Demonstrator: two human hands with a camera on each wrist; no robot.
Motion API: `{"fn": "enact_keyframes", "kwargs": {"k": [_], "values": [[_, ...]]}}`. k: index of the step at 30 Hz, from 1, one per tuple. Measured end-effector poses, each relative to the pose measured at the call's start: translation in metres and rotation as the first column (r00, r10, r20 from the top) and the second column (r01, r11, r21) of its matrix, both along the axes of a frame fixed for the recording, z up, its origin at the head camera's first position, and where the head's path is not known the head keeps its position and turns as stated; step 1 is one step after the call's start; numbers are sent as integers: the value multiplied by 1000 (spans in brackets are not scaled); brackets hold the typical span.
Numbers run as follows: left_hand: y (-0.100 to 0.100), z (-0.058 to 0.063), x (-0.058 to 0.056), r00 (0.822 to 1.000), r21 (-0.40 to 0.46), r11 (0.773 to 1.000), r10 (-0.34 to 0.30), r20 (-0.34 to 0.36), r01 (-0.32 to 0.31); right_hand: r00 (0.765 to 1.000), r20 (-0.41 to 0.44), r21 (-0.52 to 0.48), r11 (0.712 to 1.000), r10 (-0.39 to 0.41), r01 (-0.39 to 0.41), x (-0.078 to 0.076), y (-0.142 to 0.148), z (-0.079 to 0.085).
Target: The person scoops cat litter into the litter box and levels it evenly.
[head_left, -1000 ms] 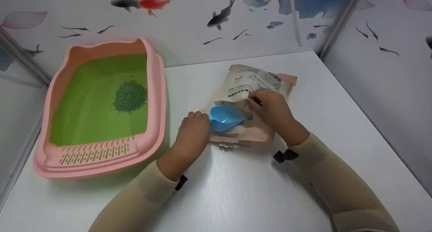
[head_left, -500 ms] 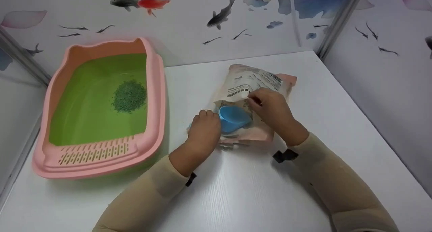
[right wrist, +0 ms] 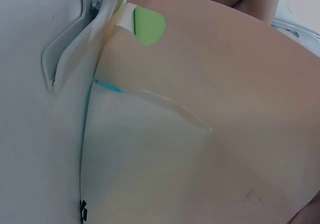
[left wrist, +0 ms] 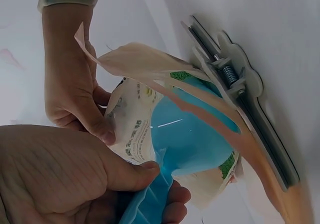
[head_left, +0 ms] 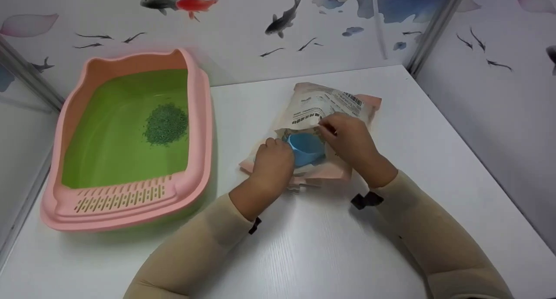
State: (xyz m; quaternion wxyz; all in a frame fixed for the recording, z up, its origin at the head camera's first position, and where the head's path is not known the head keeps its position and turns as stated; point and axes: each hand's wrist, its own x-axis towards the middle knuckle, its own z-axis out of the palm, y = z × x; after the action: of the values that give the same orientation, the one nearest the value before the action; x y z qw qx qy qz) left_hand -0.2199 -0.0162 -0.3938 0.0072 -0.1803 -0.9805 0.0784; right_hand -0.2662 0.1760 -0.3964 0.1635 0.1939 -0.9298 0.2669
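Note:
My left hand [head_left: 273,164] grips the handle of a blue scoop [head_left: 307,150]. In the left wrist view the thumb lies along the ribbed handle, and the scoop's bowl [left wrist: 192,134] sits inside the mouth of a bag. That pale pink and cream printed bag [head_left: 315,103] lies on the table. My right hand [head_left: 349,140] pinches the upper edge of its opening and holds it raised. A grey clip with a spring [left wrist: 232,79] is at the bag's near edge. The bag's side fills most of the right wrist view, hiding the scoop except for a blue sliver.
To the left stands a pink litter box [head_left: 202,129] with a green inside and a slotted front ledge. A small heap of green granules [head_left: 165,124] lies in it. Printed wall panels [head_left: 243,34] enclose the white table [head_left: 304,247] at the back and sides.
My left hand has moved right and slightly away from me, pushing the scoop deeper into the bag's opening. The right hand keeps its hold on the bag's edge, almost still.

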Motion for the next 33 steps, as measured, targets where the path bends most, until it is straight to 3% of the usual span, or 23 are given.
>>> {"fn": "enact_keyframes", "kwargs": {"k": [14, 27, 33], "values": [[16, 5, -13, 998, -55, 998, -22, 51, 25, 999, -41, -27, 1000, 9, -10, 0, 0, 0], [37, 7, -23, 1000, -109, 994, -11, 20, 13, 999, -42, -46, 999, -9, 7, 0, 0, 0], [42, 4, -28, 1000, -86, 996, -12, 24, 14, 999, -51, -35, 999, -19, 17, 1, 0, 2]]}}
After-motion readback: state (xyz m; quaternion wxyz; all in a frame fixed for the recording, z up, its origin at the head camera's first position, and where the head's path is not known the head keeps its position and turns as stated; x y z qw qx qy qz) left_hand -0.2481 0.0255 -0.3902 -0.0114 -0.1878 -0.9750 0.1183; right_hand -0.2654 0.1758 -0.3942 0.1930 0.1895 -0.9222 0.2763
